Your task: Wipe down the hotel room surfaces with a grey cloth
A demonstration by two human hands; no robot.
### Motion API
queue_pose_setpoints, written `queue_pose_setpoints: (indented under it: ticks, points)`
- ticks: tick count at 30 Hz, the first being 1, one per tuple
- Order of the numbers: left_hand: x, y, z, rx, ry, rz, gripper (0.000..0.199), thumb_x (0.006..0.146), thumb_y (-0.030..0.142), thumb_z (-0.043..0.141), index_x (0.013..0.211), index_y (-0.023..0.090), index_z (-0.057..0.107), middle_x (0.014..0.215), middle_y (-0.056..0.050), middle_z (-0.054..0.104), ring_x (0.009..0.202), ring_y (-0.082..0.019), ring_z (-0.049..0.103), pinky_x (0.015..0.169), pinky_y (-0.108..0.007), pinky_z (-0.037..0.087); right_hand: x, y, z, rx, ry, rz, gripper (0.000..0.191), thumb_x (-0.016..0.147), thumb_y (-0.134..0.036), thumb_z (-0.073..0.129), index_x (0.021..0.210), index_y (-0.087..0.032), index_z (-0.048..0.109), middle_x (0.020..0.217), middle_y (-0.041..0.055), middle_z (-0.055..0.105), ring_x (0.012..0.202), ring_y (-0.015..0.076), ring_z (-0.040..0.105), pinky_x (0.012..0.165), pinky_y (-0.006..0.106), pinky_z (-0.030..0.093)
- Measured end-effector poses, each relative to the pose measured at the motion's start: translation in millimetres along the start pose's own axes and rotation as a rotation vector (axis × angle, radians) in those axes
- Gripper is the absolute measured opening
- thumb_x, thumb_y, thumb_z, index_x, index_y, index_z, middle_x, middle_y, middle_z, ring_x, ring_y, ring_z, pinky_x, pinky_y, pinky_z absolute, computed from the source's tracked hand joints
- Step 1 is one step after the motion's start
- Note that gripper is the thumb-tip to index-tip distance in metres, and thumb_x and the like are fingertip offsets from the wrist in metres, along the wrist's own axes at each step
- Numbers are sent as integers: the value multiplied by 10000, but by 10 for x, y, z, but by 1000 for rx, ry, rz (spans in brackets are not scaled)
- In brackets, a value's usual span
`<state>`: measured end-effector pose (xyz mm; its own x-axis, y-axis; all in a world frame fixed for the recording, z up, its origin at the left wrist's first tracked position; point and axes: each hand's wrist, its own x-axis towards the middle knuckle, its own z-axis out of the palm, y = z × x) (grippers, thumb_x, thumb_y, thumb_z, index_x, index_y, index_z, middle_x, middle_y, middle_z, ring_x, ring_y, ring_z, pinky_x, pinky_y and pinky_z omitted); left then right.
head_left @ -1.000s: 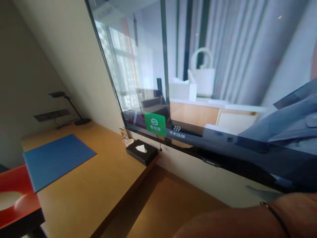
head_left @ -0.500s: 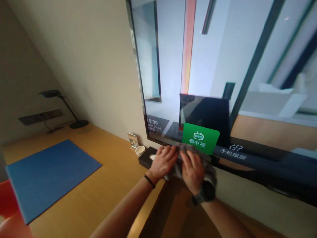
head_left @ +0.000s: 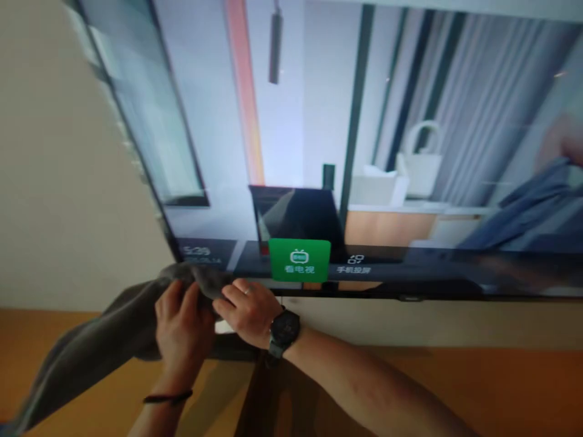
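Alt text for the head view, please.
Two hands, the left hand and right hand, hold a grey cloth at the lower left corner of a wall-mounted television, above a wooden counter.

Television screen (head_left: 319, 152): green tile (head_left: 299, 260) reads 看电视; white caption (head_left: 353, 270) beside it, 手机投屏, blurred. Clock digits (head_left: 197, 251) at lower left illegible.

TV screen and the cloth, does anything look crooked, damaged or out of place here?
Nothing stands out. The TV screen shows no visible cracks, only reflections. Both hands, left hand and right hand, hold the grey cloth at its lower left corner. The picture is blurred, so fine marks cannot be judged.
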<state>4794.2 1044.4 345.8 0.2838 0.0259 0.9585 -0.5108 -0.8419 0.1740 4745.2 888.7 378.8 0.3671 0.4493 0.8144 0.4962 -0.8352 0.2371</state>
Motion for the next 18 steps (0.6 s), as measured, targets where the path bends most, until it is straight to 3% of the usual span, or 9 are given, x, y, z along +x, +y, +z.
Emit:
queue_pose_setpoints:
  ticks: [3,5,8,12,15,18]
  points:
    - [-331,667,438,-33,23,111,388,785,199,494,1155,128,581,1191,-189,528,1143,-373,510,948,-551,465,-682,420,-366,-99,19,29,220,1002,-211,480,816,-197,595,822,-10,574,785,161,496,605,315,398]
    - [-497,1206,573,-48,44,180,364,803,188,505,1143,81,575,1164,-227,526,1123,-377,511,921,-542,472,-1117,677,-693,-140,41,82,202,998,-220,493,831,-200,605,829,-9,592,778,159,504,612,317,404]
    - [-674,2097,596,-91,49,310,303,842,188,532,1116,63,572,1106,-234,549,1040,-355,533,852,-493,492,-1770,1032,-1309,-196,77,191,211,1010,-203,447,905,-197,630,891,13,636,815,167,533,641,319,432]
    - [-937,3385,608,-170,-75,495,285,836,94,528,1117,84,574,1099,-193,582,978,-305,547,813,-417,493,-2768,1588,-2194,-293,115,277,243,1004,-155,411,980,-178,652,972,52,669,900,187,563,748,322,483]
    - [-1176,4412,728,-233,-155,628,359,801,36,486,1136,95,601,1128,-157,608,992,-275,556,833,-382,486,-3545,2086,-2799,-364,120,322,307,980,-89,360,950,-145,660,934,78,672,879,199,573,720,330,497]
    - [-1369,5471,894,-267,-153,697,391,768,32,482,1123,75,638,1122,-156,630,1027,-272,562,858,-377,484,-4244,2549,-3427,-416,114,378,332,938,-35,348,977,-140,661,971,87,673,911,209,578,738,343,512]
